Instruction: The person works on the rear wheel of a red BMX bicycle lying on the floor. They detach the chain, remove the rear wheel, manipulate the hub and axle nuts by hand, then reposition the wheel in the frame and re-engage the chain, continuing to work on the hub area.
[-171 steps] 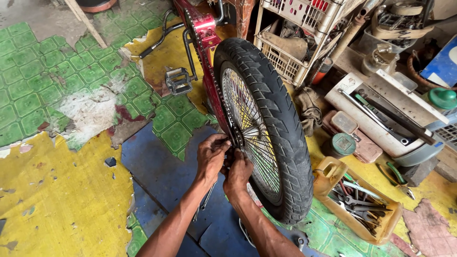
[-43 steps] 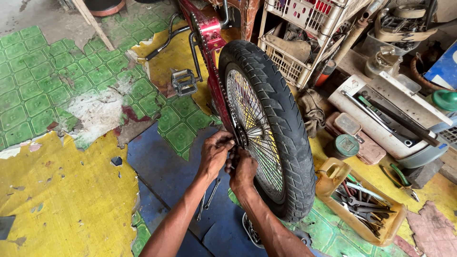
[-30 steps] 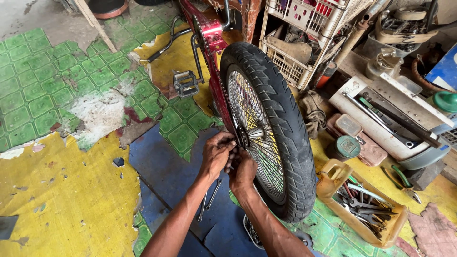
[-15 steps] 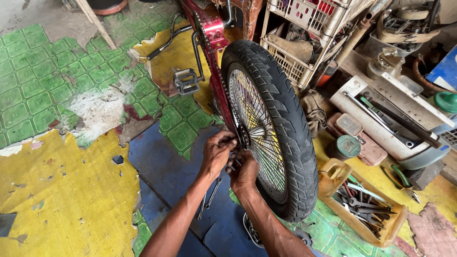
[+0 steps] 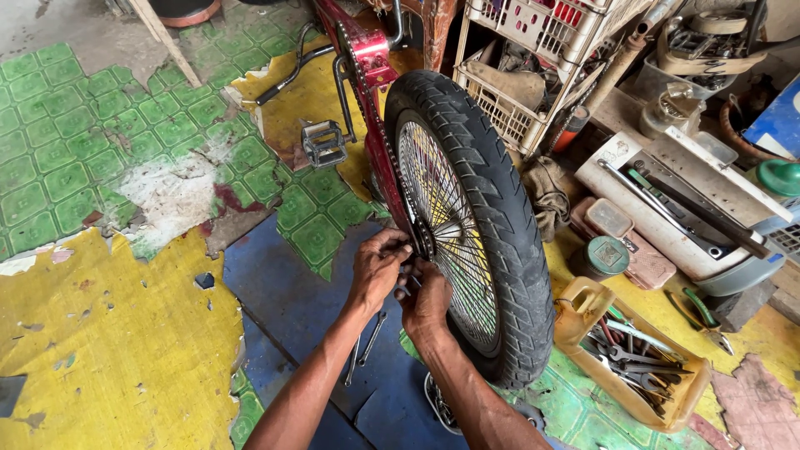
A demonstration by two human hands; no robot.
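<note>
Biggest risk I see: both hands are crowded right at the hub [image 5: 423, 240], where the chain [image 5: 385, 158] and the dense spokes [image 5: 442, 217] meet, so if the wheel [image 5: 475, 225] rolls even a bit, a fingertip could get nipped between chain and sprocket or jammed in the spokes. Whatever small part is being worked there could also slip and drop to the blue floor patch [image 5: 283, 292], near the wrenches [image 5: 367, 346] lying loose under the forearms. The bike looks upside down, with the pedal [image 5: 323, 143] hanging to the far left, so a hard push might rock the whole frame [image 5: 367, 58] too. Left hand [image 5: 377, 268] comes in from the near left, wrist bent, fingers curled and pinched on something at the axle on the chain side; what exactly it's pinching I can't tell. Right hand [image 5: 427, 302] sits just beside it, touching or nearly so, fingers curled in tight against the hub from below; its grip is hidden. Off to the right there's a yellow jug [image 5: 575, 329] cut open and full of tools.
</note>
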